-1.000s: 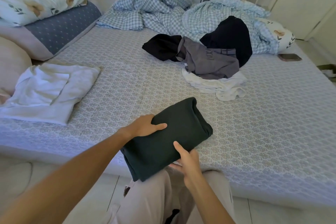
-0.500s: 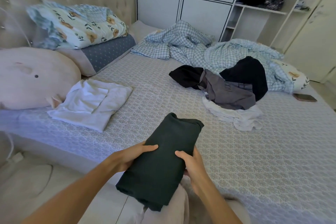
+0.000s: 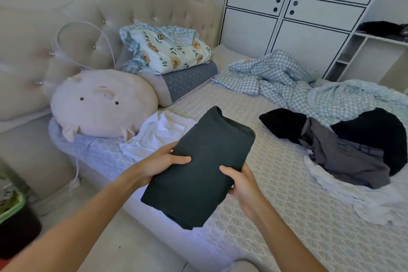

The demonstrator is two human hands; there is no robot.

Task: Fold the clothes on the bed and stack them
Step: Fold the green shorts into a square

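A folded dark green garment (image 3: pixel 203 163) is lifted above the bed's near edge. My left hand (image 3: pixel 157 162) grips its left side, thumb on top. My right hand (image 3: pixel 240 183) grips its right side, thumb on top, fingers underneath. A folded white garment (image 3: pixel 154 137) lies on the bed (image 3: pixel 287 194) just beyond the green one, partly hidden by it. To the right sits a loose pile: a black piece (image 3: pixel 282 123), a grey piece (image 3: pixel 344 157), another black piece (image 3: pixel 379 137) and a white piece (image 3: pixel 344 196) below.
A round pink pig cushion (image 3: pixel 99 104) and stacked pillows (image 3: pixel 167 59) lie at the padded headboard (image 3: pixel 88 17). A rumpled checked blanket (image 3: pixel 287 81) covers the far side. White wardrobe (image 3: pixel 298 17) stands behind. A green-rimmed bin (image 3: pixel 13 210) sits on the floor at left.
Both hands have lifted the green garment off the bed's edge and carried it leftwards, towards the white folded garment. My view has swung left and up towards the headboard.
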